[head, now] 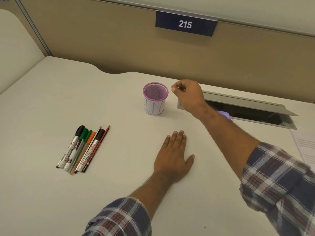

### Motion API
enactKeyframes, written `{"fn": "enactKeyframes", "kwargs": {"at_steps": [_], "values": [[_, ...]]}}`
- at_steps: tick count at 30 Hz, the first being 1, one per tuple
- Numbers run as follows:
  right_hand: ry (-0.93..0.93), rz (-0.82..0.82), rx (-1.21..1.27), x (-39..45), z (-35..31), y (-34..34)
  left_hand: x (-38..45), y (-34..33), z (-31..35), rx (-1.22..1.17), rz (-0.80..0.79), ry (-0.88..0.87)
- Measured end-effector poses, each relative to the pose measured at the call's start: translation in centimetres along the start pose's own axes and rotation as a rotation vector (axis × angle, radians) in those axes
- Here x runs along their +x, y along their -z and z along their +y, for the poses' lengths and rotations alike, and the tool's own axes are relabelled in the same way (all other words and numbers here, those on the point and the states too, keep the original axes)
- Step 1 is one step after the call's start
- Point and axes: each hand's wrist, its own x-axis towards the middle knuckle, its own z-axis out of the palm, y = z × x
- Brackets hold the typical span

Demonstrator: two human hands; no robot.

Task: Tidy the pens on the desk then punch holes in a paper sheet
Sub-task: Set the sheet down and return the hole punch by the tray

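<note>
Loosely curled and holding nothing visible, right hand (187, 94) hovers at three o'clock of the purple mesh pen cup (155, 99); left hand (172, 157) lies flat, fingers spread, on the desk (51, 193). Pens (83, 149) lie bundled at nine o'clock of it; paper sheet (305, 145) at desk's three o'clock edge.

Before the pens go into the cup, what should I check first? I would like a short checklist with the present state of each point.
1. Pen cup stands upright with its mouth open: ok.
2. Cup looks empty, with room for pens: ok.
3. Pens and pencils lie together in one bundle, left of the cup and apart from it: ok.
4. Left hand is free, lying flat on the desk: ok.
5. Right hand is free: cannot tell; its fingers are curled beside the cup's rim, and something small may be in its grip.
6. Paper sheet is ready at the right edge: ok. Hole punch in view: cannot tell.
</note>
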Motion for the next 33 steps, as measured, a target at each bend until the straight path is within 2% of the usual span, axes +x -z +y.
{"fn": "enactKeyframes", "kwargs": {"at_steps": [6, 11, 15, 22, 33], "values": [[-0.142, 0.087, 0.015, -8.2, 4.2, 4.3, 0.0, 0.0, 0.1, 0.026, -0.019, -0.003], [-0.26, 0.024, -0.03, -17.2, 7.6, 6.7, 0.1, -0.1, 0.0, 0.048, -0.021, 0.002], [-0.252, -0.079, -0.048, -24.2, 8.8, 7.8, 0.1, -0.2, -0.1, 0.068, -0.028, 0.007], [-0.145, -0.434, -0.238, -31.3, 9.5, 8.0, -0.1, 0.0, -0.1, 0.073, -0.024, -0.013], [-0.021, -0.467, -0.383, -33.0, 8.8, 6.7, 0.0, 0.0, -0.1, 0.08, -0.029, -0.006]]}}
